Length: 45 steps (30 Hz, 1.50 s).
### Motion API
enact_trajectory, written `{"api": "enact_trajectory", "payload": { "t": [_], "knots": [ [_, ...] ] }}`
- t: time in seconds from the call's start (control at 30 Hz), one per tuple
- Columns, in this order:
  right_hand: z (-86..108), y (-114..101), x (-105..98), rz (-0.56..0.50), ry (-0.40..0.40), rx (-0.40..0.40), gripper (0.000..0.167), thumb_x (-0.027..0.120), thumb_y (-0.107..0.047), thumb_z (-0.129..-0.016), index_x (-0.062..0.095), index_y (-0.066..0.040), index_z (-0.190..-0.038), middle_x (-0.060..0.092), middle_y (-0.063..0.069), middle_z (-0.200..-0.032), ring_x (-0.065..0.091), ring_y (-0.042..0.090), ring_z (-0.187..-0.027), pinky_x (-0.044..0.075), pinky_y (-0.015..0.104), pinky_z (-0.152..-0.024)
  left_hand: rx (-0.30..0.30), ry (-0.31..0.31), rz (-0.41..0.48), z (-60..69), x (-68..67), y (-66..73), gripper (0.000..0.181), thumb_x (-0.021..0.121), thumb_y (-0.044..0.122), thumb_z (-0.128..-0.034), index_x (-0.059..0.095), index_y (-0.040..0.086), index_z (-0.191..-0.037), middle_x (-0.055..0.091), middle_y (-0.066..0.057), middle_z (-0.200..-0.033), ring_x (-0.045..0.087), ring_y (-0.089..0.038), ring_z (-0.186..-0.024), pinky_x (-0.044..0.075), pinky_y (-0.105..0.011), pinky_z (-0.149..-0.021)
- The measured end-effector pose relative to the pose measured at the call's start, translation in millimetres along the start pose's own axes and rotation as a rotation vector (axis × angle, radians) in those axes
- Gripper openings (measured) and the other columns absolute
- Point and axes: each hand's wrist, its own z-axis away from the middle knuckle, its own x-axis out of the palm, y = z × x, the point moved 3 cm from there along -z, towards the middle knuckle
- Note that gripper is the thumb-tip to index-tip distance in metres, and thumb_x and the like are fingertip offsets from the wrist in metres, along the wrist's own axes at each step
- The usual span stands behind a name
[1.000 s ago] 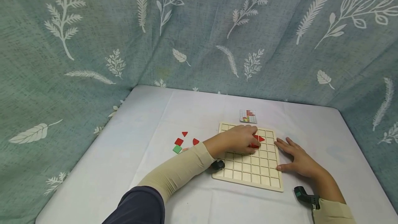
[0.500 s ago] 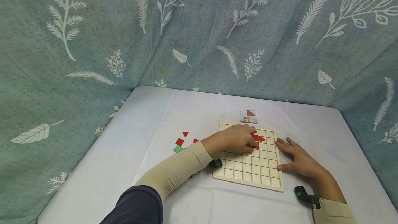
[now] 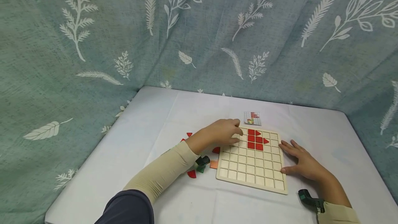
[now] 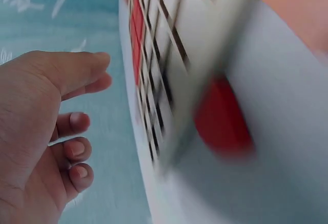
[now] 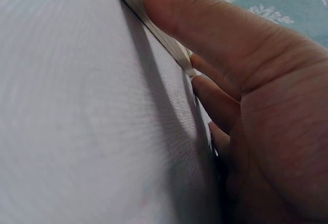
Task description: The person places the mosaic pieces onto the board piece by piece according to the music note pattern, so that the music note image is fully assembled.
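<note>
A pale wooden grid board (image 3: pixel 248 168) lies on the table. Red square tiles (image 3: pixel 255 142) and two red pointed tiles fill cells in its upper middle. My left hand (image 3: pixel 221 132) hovers over the board's upper left part, beside the red tiles; in the left wrist view its fingers (image 4: pixel 77 149) are loosely bent and hold nothing. Along the board's right edge, my right hand (image 3: pixel 306 163) rests with spread, fairly straight fingers. In the right wrist view its thumb touches the board's rim (image 5: pixel 154 32).
Behind the board lies a small card (image 3: pixel 252 118) printed with a coloured grid pattern. Left of the board are loose pieces: a red rounded one (image 3: pixel 216 150), an orange square (image 3: pixel 214 164), a green one (image 3: pixel 201 169) and another red one (image 3: pixel 192 174). My left forearm hides some of them.
My left hand has drawn back leftward from the red tiles, uncovering them and more of the loose pieces. The right hand stays at the board's edge. The head view has shifted slightly.
</note>
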Motion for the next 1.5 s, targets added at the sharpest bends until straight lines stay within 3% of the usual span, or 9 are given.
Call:
{"api": "enact_trajectory", "payload": {
  "t": [0.17,0.37,0.53,0.83,1.0,1.2,1.4,1.5],
  "knots": [
    [0.5,0.6,-0.1,0.0,0.0,-0.009,0.107,0.084,-0.054,-0.063,0.04,-0.008,-0.148,0.025,0.015,-0.157,0.004,0.047,-0.142,0.01,0.075,-0.099,-0.068,0.025,0.033,33.2,3.8,-28.7,0.029,0.064,0.039,-0.0929,0.072,0.023,-0.116,0.057,0.005,-0.1,0.05,-0.008,-0.079,0.046,-0.027,-0.072],
    [0.9,0.0,-0.8,0.0,0.002,-0.014,0.107,0.084,-0.054,-0.063,0.039,-0.007,-0.148,0.025,0.016,-0.156,0.004,0.048,-0.142,0.01,0.075,-0.098,-0.172,0.004,0.076,71.4,6.0,-55.8,0.03,0.065,0.036,-0.0918,0.072,0.022,-0.117,0.063,0.005,-0.105,0.056,-0.008,-0.086,0.049,-0.03,-0.08],
    [0.7,-0.6,-0.7,0.003,-0.004,-0.02,0.107,0.084,-0.053,-0.064,0.039,-0.007,-0.149,0.025,0.017,-0.156,0.004,0.048,-0.142,0.01,0.075,-0.098,-0.268,-0.027,0.115,99.7,6.1,-71.5,0.028,0.066,0.032,-0.0901,0.072,0.023,-0.116,0.064,0.006,-0.108,0.058,-0.008,-0.092,0.049,-0.031,-0.083],
    [3.7,-3.5,-4.9,-0.002,-0.012,-0.059,0.102,0.084,-0.048,-0.067,0.039,-0.005,-0.148,0.024,0.018,-0.156,0.005,0.049,-0.141,0.011,0.076,-0.097,-0.328,-0.005,0.157,136.6,8.3,-94.8,0.029,0.07,0.027,-0.0872,0.072,0.02,-0.115,0.062,0.005,-0.107,0.056,-0.009,-0.089,0.048,-0.03,-0.08],
    [5.2,-5.0,-3.4,-0.005,-0.012,-0.065,0.102,0.084,-0.048,-0.067,0.039,-0.005,-0.148,0.025,0.018,-0.156,0.004,0.049,-0.142,0.011,0.076,-0.096,-0.36,-0.028,0.186,149.7,11.6,-102.1,0.036,0.072,0.034,-0.0838,0.071,0.023,-0.118,0.06,0.007,-0.106,0.055,-0.008,-0.088,0.047,-0.031,-0.081],
    [8.1,-3.7,-2.8,0.002,0.0,-0.066,0.101,0.084,-0.047,-0.068,0.039,-0.005,-0.148,0.026,0.019,-0.155,0.005,0.048,-0.142,0.012,0.076,-0.096,-0.419,-0.067,0.256,153.2,15.0,-102.0,0.054,0.074,0.042,-0.0809,0.062,0.022,-0.129,0.061,0.006,-0.111,0.056,-0.011,-0.093,0.046,-0.035,-0.087],
    [7.0,-4.0,-1.1,-0.001,-0.006,-0.08,0.1,0.083,-0.048,-0.069,0.039,-0.006,-0.148,0.026,0.018,-0.156,0.004,0.048,-0.142,0.011,0.077,-0.095,-0.485,-0.164,0.234,152.4,20.6,-102.9,0.068,0.072,0.048,-0.0829,0.048,0.021,-0.141,0.061,0.002,-0.087,0.054,-0.014,-0.077,0.047,-0.036,-0.075],
    [2.5,-4.6,-2.7,0.005,0.004,-0.077,0.101,0.083,-0.049,-0.068,0.039,-0.007,-0.148,0.026,0.017,-0.156,0.004,0.046,-0.143,0.011,0.077,-0.096,-0.516,-0.192,0.205,150.8,19.2,-106.2,0.073,0.072,0.051,-0.0817,0.044,0.023,-0.144,0.059,0.003,-0.083,0.054,-0.014,-0.076,0.047,-0.036,-0.074]
  ]
}}
